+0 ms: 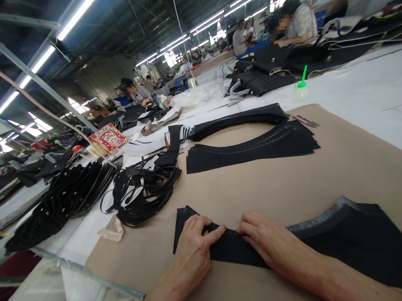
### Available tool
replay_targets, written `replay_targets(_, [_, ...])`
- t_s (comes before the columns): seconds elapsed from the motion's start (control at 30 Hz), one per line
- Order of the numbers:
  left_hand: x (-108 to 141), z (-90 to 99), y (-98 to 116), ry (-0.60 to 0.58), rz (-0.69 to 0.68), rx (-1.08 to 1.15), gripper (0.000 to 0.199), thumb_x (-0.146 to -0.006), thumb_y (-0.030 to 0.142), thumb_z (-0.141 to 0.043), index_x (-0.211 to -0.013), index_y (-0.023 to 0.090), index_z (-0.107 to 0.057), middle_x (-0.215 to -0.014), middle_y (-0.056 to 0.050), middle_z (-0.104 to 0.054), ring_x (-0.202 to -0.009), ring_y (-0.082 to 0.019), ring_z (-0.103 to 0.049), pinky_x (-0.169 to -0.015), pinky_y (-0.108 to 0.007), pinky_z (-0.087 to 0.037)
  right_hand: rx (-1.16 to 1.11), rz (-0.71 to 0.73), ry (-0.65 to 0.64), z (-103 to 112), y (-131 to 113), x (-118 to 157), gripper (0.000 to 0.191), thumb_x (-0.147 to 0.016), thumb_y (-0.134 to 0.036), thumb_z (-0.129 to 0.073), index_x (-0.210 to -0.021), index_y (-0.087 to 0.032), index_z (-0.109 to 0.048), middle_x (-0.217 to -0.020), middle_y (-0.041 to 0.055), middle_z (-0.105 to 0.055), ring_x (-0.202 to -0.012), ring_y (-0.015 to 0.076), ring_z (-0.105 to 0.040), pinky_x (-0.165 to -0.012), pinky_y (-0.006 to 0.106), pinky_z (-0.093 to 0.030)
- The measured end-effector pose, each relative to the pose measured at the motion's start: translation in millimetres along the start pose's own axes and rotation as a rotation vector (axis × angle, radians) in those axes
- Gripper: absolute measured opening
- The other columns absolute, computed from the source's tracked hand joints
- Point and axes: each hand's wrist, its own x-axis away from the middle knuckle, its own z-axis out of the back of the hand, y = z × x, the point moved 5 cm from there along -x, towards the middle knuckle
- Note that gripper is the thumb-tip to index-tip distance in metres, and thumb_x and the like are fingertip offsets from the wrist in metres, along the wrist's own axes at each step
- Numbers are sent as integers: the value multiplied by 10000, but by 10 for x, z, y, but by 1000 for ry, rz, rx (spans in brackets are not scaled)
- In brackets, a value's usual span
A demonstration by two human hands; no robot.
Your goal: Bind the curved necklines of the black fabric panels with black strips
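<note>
A black fabric piece (358, 236) with a curved upper edge lies across the front of the brown board; a greyish, shiny band runs along that curve at right. My left hand (194, 245) presses on its left part, fingers bent at the upper edge and thumb pointing right. Close beside it, my right hand (265, 235) grips the same edge between thumb and fingers. Its fingertips are partly hidden. Farther back lie a stack of black curved pieces (249, 149) with pale marks along the curve and a second black stack (240, 120).
Pink-handled snips (305, 120) lie at the brown board's (360, 157) far edge. A green-nozzled bottle (302, 84) stands beyond. To the left are coiled black straps (145, 191), a cloth scrap (112, 231) and layered black pieces (63, 197). A person (302, 24) leans over the table at back right.
</note>
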Motion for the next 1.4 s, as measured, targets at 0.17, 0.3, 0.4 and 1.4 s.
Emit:
replay_targets(0.17, [30,-13,50,67,17,16,488,-885,44,-389,-1237,285,-626,-1125,-97,-545,-1056,-228,-505,-960,-478,-443,25,2,7,11,2,57,219,-927,-59,-454,-871,-187,-622,-925,40,-559,-879,190,-530,-790,299,-435])
replay_targets(0.3, [12,-116,178,76,48,102,470,-868,28,-396,-1223,233,-625,-1153,-85,-581,-1073,-217,-519,-950,-410,-465,49,24,34,4,-23,63,209,-934,-63,-451,-904,-185,-618,-941,42,-561,-890,199,-521,-811,326,-432])
replay_targets(0.4, [8,-220,294,47,31,155,426,-897,55,-390,-1239,195,-603,-1109,-80,-623,-1029,-203,-541,-917,-367,-486,76,55,56,8,-37,61,218,-931,-51,-445,-914,-184,-618,-936,42,-567,-889,203,-519,-822,342,-427])
replay_targets(1.4, [112,-230,529,100,-78,203,452,-910,59,-362,-1273,206,-587,-1104,-98,-616,-1047,-213,-543,-903,-381,-510,-44,-98,-27,126,68,395,136,-871,-63,-548,-850,-197,-567,-901,12,-555,-852,185,-529,-759,303,-418])
